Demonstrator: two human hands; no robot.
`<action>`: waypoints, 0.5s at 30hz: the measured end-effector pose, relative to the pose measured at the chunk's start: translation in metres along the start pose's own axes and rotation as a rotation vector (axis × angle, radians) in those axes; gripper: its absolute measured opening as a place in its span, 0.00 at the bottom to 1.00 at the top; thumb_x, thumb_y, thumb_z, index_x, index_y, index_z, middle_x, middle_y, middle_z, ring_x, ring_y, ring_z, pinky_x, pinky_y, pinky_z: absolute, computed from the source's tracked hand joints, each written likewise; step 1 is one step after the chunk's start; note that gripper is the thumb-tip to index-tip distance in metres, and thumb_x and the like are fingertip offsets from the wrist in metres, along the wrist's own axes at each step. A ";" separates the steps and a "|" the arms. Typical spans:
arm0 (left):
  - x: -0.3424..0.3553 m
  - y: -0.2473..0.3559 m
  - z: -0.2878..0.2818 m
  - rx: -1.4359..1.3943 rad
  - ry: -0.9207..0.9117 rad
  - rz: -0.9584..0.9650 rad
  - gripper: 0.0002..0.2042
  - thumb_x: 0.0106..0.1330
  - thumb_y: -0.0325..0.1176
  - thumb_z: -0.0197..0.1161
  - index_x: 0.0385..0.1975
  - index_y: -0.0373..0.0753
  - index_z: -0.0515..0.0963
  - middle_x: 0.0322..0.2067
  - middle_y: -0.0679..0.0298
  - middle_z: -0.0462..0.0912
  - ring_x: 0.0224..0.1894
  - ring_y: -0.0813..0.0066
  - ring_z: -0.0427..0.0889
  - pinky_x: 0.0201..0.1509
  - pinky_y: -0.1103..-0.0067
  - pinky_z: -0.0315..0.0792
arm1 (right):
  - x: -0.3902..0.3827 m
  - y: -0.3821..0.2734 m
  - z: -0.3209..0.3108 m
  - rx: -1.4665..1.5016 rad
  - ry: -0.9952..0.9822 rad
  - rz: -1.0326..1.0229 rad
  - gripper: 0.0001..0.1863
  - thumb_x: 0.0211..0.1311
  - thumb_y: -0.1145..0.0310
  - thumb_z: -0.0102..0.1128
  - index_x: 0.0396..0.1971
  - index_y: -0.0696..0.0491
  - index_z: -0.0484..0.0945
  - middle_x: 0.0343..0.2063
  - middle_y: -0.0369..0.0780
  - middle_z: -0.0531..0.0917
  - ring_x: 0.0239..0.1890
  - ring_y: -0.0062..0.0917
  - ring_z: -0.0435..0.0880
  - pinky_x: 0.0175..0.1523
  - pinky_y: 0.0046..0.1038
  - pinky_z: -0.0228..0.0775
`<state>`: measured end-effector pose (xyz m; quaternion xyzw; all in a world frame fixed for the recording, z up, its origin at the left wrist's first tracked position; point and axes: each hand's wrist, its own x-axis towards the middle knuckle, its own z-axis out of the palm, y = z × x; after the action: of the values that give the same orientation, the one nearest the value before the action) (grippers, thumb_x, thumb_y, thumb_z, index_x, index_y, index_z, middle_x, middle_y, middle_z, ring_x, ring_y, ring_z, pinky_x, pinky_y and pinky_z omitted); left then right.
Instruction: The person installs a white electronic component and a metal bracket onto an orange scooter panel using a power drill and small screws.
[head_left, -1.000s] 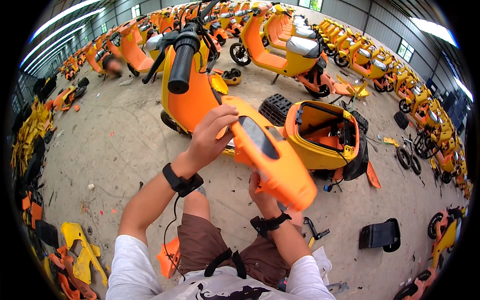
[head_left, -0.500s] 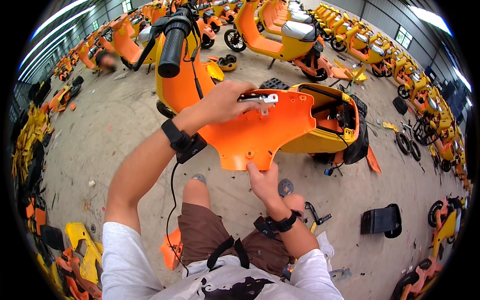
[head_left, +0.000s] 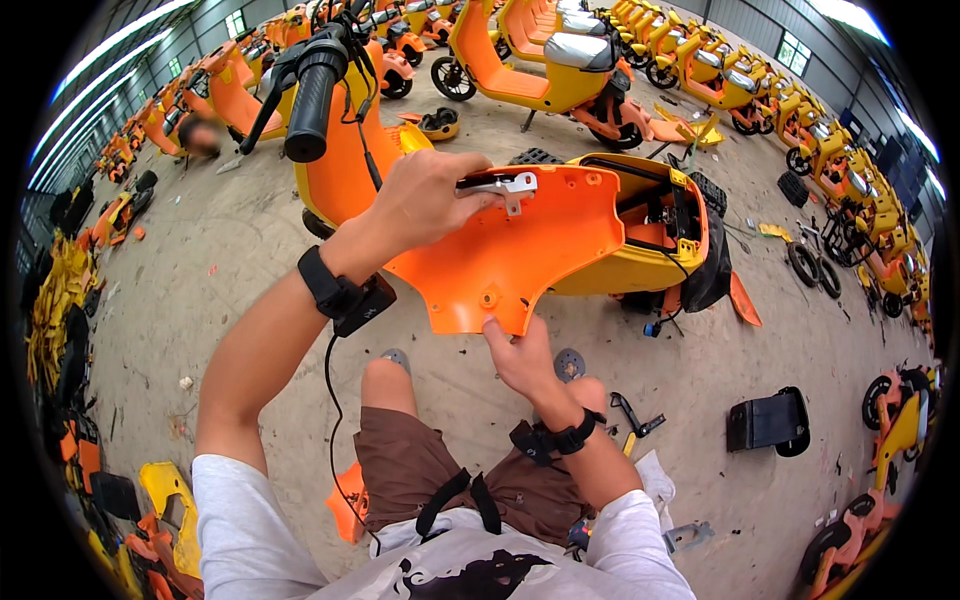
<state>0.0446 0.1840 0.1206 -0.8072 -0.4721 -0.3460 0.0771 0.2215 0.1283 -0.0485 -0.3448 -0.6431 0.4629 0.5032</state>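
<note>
An orange plastic panel [head_left: 510, 245] is held up with its inner side facing me, showing screw bosses along its edges. My left hand [head_left: 430, 195] is closed on the panel's upper left part, at a silver metal bracket [head_left: 518, 188] with a dark piece beside it. My right hand [head_left: 522, 350] grips the panel's lower edge, thumb on the inner face. Behind the panel stands an orange and yellow scooter [head_left: 335, 180] with a black handlebar grip [head_left: 312, 115] and an opened rear body [head_left: 690, 255].
Rows of scooters [head_left: 515, 75] fill the back and right side. A blurred person [head_left: 198, 135] is at back left. On the floor lie loose yellow panels [head_left: 170, 505], tyres [head_left: 812, 270], a black box [head_left: 765, 425] and a black tool [head_left: 635, 420].
The panel has flipped from its outer face to its inner one, exposing the bracket. Both hands turned with it; since half a second ago they and the panel have shifted slightly.
</note>
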 end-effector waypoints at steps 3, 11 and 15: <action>0.000 0.005 0.003 -0.019 0.035 -0.017 0.16 0.55 0.45 0.71 0.30 0.38 0.82 0.18 0.54 0.78 0.23 0.54 0.78 0.27 0.68 0.70 | 0.001 -0.008 -0.007 -0.033 -0.012 0.010 0.10 0.66 0.70 0.56 0.42 0.60 0.77 0.30 0.33 0.81 0.28 0.14 0.73 0.32 0.21 0.66; -0.002 -0.013 0.010 -0.153 -0.037 -0.184 0.18 0.58 0.44 0.70 0.33 0.33 0.78 0.19 0.52 0.79 0.23 0.54 0.79 0.27 0.67 0.70 | 0.004 -0.044 -0.014 -0.133 -0.038 0.001 0.14 0.62 0.69 0.57 0.43 0.62 0.75 0.28 0.41 0.82 0.26 0.20 0.74 0.32 0.26 0.69; 0.011 -0.013 0.007 -0.079 -0.120 -0.124 0.17 0.58 0.37 0.72 0.34 0.31 0.74 0.19 0.54 0.79 0.19 0.66 0.79 0.24 0.73 0.68 | 0.005 -0.056 -0.019 -0.134 -0.050 0.014 0.17 0.61 0.68 0.54 0.47 0.62 0.73 0.33 0.51 0.83 0.35 0.44 0.84 0.41 0.35 0.73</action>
<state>0.0410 0.2019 0.1197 -0.7980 -0.5110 -0.3195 -0.0049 0.2399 0.1191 0.0072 -0.3707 -0.6827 0.4308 0.4593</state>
